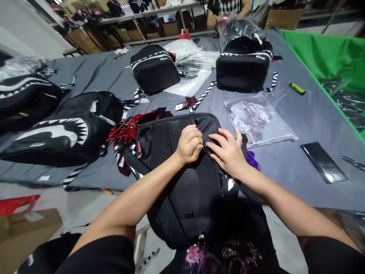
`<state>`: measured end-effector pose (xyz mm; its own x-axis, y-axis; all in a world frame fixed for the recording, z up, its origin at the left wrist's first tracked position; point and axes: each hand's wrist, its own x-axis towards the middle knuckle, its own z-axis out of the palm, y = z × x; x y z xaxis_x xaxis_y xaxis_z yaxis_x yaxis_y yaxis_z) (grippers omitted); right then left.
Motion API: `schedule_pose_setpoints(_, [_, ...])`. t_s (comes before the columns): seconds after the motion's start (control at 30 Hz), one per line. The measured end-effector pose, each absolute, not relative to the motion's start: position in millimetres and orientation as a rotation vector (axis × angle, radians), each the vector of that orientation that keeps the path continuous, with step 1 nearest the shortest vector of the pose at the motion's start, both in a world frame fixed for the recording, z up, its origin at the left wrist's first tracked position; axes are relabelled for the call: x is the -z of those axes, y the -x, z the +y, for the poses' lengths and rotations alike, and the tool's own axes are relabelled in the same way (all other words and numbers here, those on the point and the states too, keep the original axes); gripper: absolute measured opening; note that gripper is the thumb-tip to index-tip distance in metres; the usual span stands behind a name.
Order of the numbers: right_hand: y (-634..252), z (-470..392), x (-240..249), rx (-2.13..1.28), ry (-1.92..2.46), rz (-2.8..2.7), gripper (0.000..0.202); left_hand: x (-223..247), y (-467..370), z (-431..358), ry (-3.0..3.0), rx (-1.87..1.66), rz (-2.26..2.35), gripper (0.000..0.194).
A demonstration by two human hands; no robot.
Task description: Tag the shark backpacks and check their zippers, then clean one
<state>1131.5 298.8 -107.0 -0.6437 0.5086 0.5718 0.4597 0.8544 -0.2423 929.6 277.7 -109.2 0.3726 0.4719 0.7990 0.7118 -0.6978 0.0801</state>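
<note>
A black backpack (191, 190) lies at the table's front edge with its padded back panel up. My left hand (190, 144) is closed in a fist at the upper middle of the panel; what it grips is too small to make out. Just to its right, my right hand (228, 152) rests on the backpack's edge, its fingers spread and slightly bent. A bunch of red tags (128, 128) spreads out at the backpack's upper left. Something purple (252, 160) shows beside my right wrist.
More black backpacks (154, 70) stand at the back and left. On the right are a plastic-wrapped item (256, 118), a phone (323, 161), a yellow-green marker (297, 89) and scissors (353, 163). Across the table, a person's hands (215, 22) hold clear plastic.
</note>
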Motion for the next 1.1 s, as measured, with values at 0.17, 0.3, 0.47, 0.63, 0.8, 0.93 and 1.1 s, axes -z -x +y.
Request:
schedule_pose_setpoints(0.17, [-1108.7, 308.9, 110.0, -0.133, 0.649, -2.414, 0.019, 117.6, -923.5, 282.5, 2.295, 1.261, -1.108, 0.024])
schedule_pose_setpoints(0.3, [-1102.3, 314.7, 116.0, -0.127, 0.627, -2.381, 0.019, 124.3, -920.0, 283.5, 2.269, 1.234, -1.164, 0.028])
schedule_pose_setpoints(0.47, [-1073.9, 353.2, 106.0, -0.101, 0.624, -2.370, 0.023, 128.7, -919.8, 284.4, 2.216, 1.186, -1.194, 0.035])
schedule_pose_setpoints(0.63, [-1045.2, 385.8, 82.1, -0.050, 0.628, -2.362, 0.029, 119.6, -922.3, 284.1, 2.355, 1.086, -1.143, 0.036])
schedule_pose_setpoints(0.8, [-1130.7, 342.2, 87.7, -0.161, 0.954, -2.100, 0.029, 116.1, -926.3, 274.2, 2.491, 0.796, -1.196, 0.039])
schedule_pose_setpoints(0.93, [-1215.8, 305.3, 141.1, -0.279, 1.360, -2.108, 0.029, 122.7, -931.6, 266.7, 2.450, 1.075, -1.320, 0.049])
schedule_pose_setpoints(1.1, [-1238.5, 284.4, 198.8, -0.317, 1.409, -2.484, 0.035, 119.4, -938.5, 255.3, 2.563, 1.016, -1.356, 0.035])
